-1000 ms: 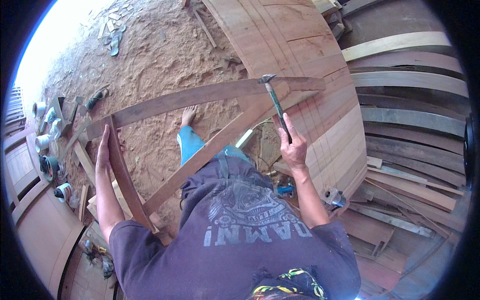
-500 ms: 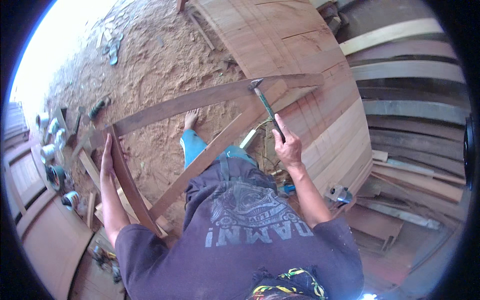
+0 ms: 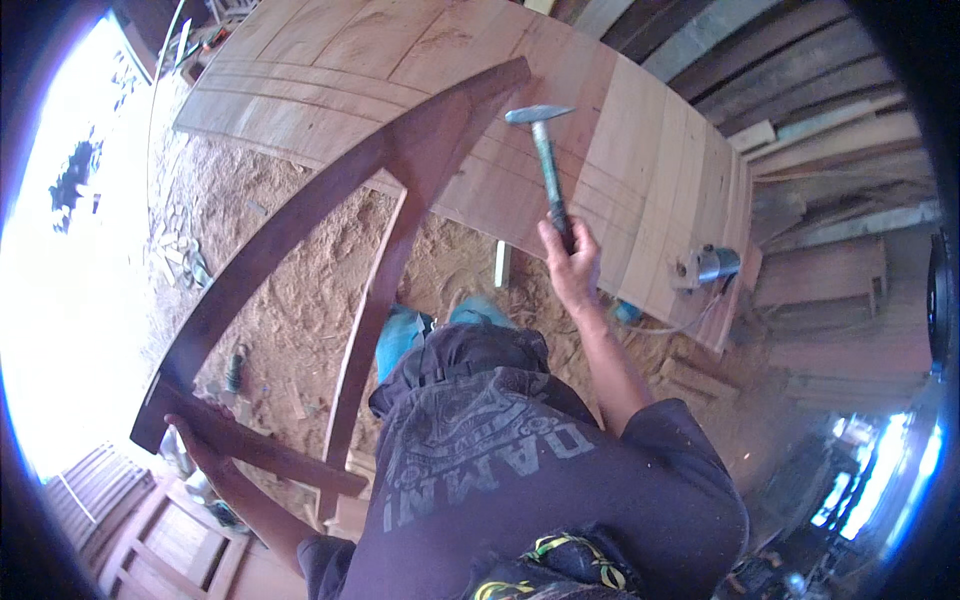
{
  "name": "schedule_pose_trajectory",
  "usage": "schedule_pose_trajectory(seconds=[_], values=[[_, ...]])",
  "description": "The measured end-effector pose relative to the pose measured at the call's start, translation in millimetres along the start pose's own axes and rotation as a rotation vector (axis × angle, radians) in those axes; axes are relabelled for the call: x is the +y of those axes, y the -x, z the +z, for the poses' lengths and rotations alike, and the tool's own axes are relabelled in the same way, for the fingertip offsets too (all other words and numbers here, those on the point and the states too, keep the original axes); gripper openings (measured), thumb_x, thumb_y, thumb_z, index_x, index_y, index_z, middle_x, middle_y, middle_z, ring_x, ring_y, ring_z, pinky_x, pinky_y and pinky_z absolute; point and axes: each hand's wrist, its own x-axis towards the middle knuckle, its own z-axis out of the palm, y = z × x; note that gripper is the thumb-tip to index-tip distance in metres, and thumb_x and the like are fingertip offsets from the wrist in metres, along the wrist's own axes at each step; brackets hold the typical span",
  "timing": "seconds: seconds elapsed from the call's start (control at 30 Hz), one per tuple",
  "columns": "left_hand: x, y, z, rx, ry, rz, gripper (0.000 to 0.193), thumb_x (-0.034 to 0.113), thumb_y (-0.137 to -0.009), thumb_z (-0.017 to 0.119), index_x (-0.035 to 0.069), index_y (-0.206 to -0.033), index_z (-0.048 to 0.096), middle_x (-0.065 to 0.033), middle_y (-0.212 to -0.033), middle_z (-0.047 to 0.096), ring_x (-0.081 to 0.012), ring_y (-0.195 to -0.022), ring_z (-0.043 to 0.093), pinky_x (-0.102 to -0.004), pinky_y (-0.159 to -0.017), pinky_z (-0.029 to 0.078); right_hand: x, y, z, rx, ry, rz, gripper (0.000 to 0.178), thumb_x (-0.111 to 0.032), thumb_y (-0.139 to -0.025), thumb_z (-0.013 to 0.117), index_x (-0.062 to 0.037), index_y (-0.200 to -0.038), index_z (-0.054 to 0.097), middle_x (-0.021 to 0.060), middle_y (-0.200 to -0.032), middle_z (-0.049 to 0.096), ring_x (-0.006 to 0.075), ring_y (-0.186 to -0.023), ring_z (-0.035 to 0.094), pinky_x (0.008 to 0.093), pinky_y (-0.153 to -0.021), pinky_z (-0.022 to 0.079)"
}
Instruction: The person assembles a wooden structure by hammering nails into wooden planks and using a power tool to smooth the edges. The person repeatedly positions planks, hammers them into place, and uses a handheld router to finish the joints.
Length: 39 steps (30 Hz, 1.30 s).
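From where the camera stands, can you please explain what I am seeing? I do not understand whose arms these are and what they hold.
The camera sits on a person's head and looks down, so the round, bent picture shows that person's own body and arms. The right hand grips a hammer, raised above a wide panel of pale wooden boards. The left hand holds the lower end of a dark wooden frame, made of a curved piece and straight bars joined in a point. Below is a sawdust-covered floor. A small power tool lies on the panel's edge.
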Motion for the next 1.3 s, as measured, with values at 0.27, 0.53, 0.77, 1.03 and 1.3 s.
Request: schedule_pose_trajectory(seconds=[0.27,0.53,0.77,1.03,1.3], values=[[108,-88,207,-0.456,-0.322,0.418,0.083,0.071,-0.099,0.068,-0.003,-0.136,0.059,-0.0147,-0.106,0.07,-0.0284,-0.091,0.072,-0.041,-0.077,0.062,-46,20,-52,0.314,-0.37,0.124,0.043,-0.036,-0.1,0.085,-0.0134,-0.081,0.053,-0.0063,-0.059,0.049,0.0053,-0.045,0.045,0.0266,-0.041,0.036],[70,-47,406,-1.005,-0.837,0.748,0.05,0.02,-0.096,0.081,0.0,-0.138,0.064,-0.0126,-0.112,0.075,-0.0159,-0.097,0.073,-0.029,-0.083,0.06,-73,113,-56,0.655,-0.509,0.187,0.038,-0.035,-0.107,0.074,-0.0124,-0.083,0.056,-0.0059,-0.055,0.042,0.0072,-0.041,0.042,0.0275,-0.039,0.033],[-27,-6,451,-1.575,-1.213,1.076,0.063,0.007,-0.084,0.068,-0.005,-0.143,0.047,-0.0226,-0.126,0.06,-0.0427,-0.107,0.068,-0.0544,-0.09,0.059,-77,200,19,0.588,-0.555,0.214,0.042,-0.04,-0.107,0.073,0.0002,-0.12,0.071,0.0065,-0.082,0.071,0.0166,-0.068,0.068,0.0316,-0.06,0.052],[-128,-16,434,-1.782,-1.267,1.047,0.076,0.037,-0.086,0.085,0.0,-0.142,0.05,-0.0176,-0.126,0.06,-0.0339,-0.119,0.065,-0.0447,-0.097,0.055,-82,223,84,0.554,-0.645,0.44,0.047,-0.034,-0.107,0.074,0.0021,-0.137,0.07,0.0056,-0.118,0.078,0.0137,-0.103,0.073,0.0293,-0.09,0.056],[-139,-159,464,-1.429,-1.204,0.667,0.09,0.061,-0.089,0.082,0.005,-0.153,0.052,-0.0192,-0.147,0.056,-0.0385,-0.138,0.055,-0.058,-0.116,0.042,-47,234,56,0.421,-0.217,0.573,0.046,-0.028,-0.099,0.083,0.0008,-0.134,0.074,0.0077,-0.111,0.078,0.018,-0.102,0.072,0.036,-0.091,0.056]])
